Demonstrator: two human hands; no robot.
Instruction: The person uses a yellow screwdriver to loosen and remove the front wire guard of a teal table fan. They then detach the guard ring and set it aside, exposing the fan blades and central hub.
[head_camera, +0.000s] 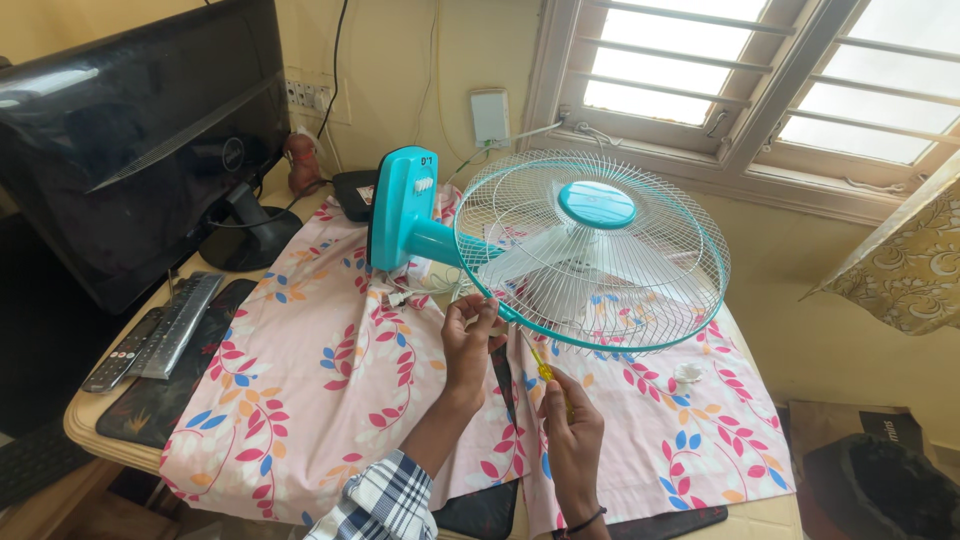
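A teal fan (560, 250) lies on its back on a flowery pink cloth (330, 380) that covers the desk (90, 420). Its round wire cage (640, 290) faces up, and its white blades show through the wires. The fan sits in the middle of the desk, a bit to the far side. The left hand (468, 335) is pinched shut on the near rim of the cage. The right hand (572, 425) is closed around a small screwdriver (541, 368) with a yellow handle, and the tip points up at the rim, just beside the left hand's fingers. Far to the left stand a dark monitor (130, 130) and a keyboard (180, 325) with a remote (120, 355) next to it. A window (760, 70) is on the far right. The tip could slip off the rim, I think, if the hand pushes too hard or at a slant. Then it might poke the left hand's fingers, since they are so close. The thin wires could bend too. A tiny screw or clip could fall and get lost in the folds of the cloth. The fan hangs over the cloth a little, so it could rock if the left hand lets go.
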